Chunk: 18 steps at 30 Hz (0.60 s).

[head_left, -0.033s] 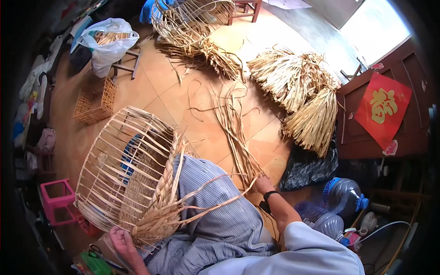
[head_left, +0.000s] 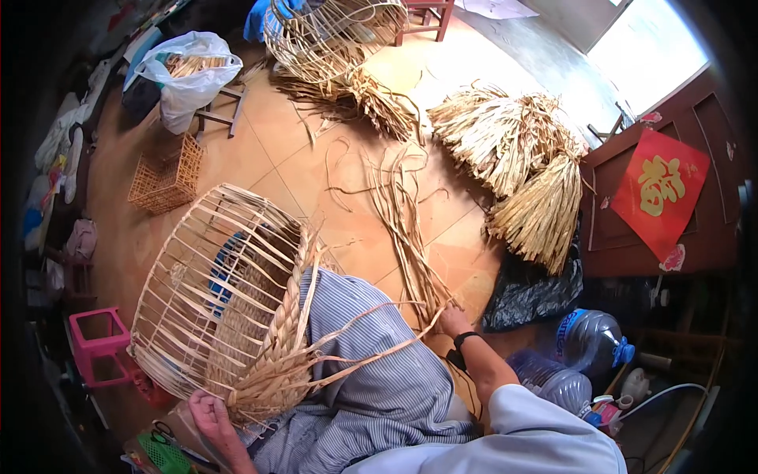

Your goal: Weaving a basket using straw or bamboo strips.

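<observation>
A half-woven basket, with an open frame of thin stakes and a thick braided band on one side, rests tilted against my striped apron. At its lower edge my left hand is closed, with the fingers pinching the weave. Loose strands run from the braid toward the right. My right hand, wearing a dark wristband, is closed at the near end of a bundle of long dried strands lying on the floor. Its fingertips are partly hidden among the strands.
Sheaves of dried leaves lie at far right, by a black plastic bag and large clear bottles. Another round basket frame is at the back. A small wicker basket and pink stool stand left.
</observation>
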Each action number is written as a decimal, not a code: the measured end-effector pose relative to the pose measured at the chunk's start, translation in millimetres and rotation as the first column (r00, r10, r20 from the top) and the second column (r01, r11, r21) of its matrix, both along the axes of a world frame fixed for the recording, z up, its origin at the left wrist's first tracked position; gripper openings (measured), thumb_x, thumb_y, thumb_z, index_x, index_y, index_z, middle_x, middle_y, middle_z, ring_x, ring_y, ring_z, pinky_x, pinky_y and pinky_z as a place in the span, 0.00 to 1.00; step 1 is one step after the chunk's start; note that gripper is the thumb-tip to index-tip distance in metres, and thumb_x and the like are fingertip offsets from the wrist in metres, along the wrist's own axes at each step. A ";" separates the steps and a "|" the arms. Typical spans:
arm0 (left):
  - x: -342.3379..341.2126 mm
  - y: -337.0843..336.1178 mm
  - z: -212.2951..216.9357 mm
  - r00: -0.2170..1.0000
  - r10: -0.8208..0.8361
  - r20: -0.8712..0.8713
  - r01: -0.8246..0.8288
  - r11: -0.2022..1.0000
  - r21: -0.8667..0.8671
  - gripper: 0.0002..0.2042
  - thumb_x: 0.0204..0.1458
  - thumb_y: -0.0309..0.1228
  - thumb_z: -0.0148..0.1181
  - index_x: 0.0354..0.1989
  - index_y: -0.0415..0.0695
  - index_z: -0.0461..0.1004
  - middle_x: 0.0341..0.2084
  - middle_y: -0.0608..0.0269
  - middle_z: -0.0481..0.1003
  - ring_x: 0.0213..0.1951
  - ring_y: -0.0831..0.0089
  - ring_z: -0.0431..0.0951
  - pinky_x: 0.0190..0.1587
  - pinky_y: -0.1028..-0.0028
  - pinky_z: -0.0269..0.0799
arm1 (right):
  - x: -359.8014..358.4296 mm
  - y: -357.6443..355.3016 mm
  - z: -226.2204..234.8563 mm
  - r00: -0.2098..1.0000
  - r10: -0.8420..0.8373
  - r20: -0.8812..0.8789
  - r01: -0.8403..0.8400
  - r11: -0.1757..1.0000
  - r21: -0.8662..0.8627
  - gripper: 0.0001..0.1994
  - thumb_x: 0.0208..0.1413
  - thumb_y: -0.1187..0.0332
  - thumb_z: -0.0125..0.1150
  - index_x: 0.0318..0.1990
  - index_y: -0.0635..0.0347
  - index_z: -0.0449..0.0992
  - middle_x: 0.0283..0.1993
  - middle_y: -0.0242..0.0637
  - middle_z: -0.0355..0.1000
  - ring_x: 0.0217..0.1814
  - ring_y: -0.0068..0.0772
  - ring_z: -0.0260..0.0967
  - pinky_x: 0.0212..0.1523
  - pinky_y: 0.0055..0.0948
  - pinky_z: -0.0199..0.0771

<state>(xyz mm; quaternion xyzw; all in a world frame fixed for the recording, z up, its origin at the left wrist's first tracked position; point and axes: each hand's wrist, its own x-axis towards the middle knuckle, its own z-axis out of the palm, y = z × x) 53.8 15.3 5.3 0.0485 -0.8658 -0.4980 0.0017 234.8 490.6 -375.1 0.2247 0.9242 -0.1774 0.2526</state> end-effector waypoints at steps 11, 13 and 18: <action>-4.4 1.6 -14.3 0.999 -0.030 -0.037 0.035 0.991 0.128 0.13 0.65 0.26 0.55 0.56 0.39 0.65 0.34 0.71 0.66 0.38 0.82 0.67 0.45 0.82 0.62 | -27.3 25.2 3.5 0.706 -0.469 -0.530 0.313 0.879 -0.361 0.08 0.56 0.77 0.58 0.42 0.59 0.78 0.35 0.45 0.75 0.38 0.43 0.77 0.40 0.38 0.75; 2.2 -11.2 -15.1 0.999 -0.007 -0.048 0.012 0.993 0.114 0.13 0.65 0.25 0.55 0.55 0.38 0.65 0.35 0.69 0.68 0.39 0.80 0.70 0.48 0.81 0.65 | -59.0 18.9 55.9 0.593 -0.661 -0.460 0.392 0.736 -0.552 0.10 0.51 0.83 0.65 0.39 0.61 0.77 0.33 0.39 0.72 0.35 0.32 0.73 0.42 0.31 0.75; 0.0 -12.0 -24.1 0.995 -0.021 -0.095 0.034 0.990 0.140 0.11 0.63 0.24 0.57 0.51 0.36 0.68 0.40 0.64 0.71 0.43 0.79 0.71 0.49 0.78 0.68 | -91.9 71.2 110.0 0.324 -0.646 -0.691 0.326 0.762 -0.559 0.06 0.60 0.71 0.69 0.41 0.63 0.79 0.35 0.31 0.76 0.37 0.25 0.73 0.43 0.27 0.73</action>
